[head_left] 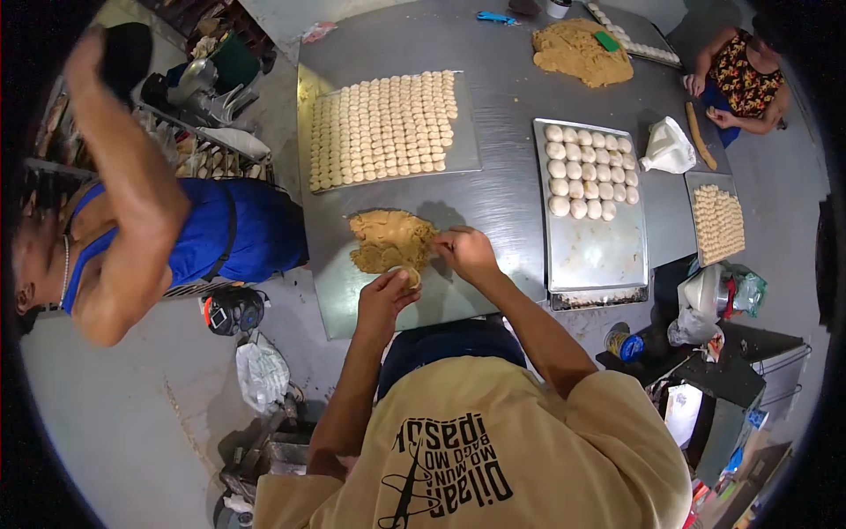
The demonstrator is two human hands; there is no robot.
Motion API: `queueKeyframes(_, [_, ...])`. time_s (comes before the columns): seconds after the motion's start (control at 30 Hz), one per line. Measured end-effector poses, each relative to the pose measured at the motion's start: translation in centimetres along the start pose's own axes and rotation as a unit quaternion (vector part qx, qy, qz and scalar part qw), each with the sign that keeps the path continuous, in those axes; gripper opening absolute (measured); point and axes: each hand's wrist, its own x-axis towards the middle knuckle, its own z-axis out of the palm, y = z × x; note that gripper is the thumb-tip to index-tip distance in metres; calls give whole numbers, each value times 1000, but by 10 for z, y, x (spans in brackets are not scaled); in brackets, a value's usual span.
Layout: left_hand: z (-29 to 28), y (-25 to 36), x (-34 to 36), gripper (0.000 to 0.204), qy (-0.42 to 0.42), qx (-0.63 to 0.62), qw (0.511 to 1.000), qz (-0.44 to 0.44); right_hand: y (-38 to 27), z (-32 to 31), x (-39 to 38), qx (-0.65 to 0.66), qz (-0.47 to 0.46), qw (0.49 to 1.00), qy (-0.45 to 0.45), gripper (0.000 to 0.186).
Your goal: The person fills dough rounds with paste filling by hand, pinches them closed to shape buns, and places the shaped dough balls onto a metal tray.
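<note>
My left hand [384, 301] is closed around a small pale round of dough [409, 274], held at the near edge of a brown filling mound [392, 234] on the metal table. At the mound's right side, my right hand [467, 252] has its fingers pinched together; whatever they hold, if anything, is too small to make out. Beyond the mound lies a tray [467, 154] covered with rows of small pale dough pieces [383, 123]. To the right, a second tray [595, 256] carries rows of larger round white buns [590, 172] on its far half.
A person in blue [238, 225] stands close at the left, one arm raised. Across the table at far right sits another person [745, 79], near a dough roll [701, 137] and white bag [670, 145]. More filling [582, 53] with a green scraper [607, 41] lies at the back.
</note>
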Motion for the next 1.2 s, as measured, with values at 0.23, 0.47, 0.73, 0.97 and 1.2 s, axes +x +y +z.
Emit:
queueKeyframes(0.23, [-16, 8, -4, 37, -19, -29, 999, 36, 20, 69, 15, -153, -80, 980, 101, 15])
queueKeyframes(0.47, [1, 16, -1, 34, -97, -5, 993, 69, -40, -38, -10, 442, 217, 869, -37, 26])
queueKeyframes(0.73, [58, 14, 6, 36, -212, 40, 971, 103, -22, -80, -41, 614, 261, 727, -161, 51])
queueKeyframes(0.97, [108, 10, 10, 33, -189, 106, 969, 115, -24, -104, -65, 425, 229, 876, 0, 36])
queueKeyframes(1.2, [132, -2, 6, 38, -186, 103, 963, 166, -23, -126, -77, 510, 213, 833, 35, 44])
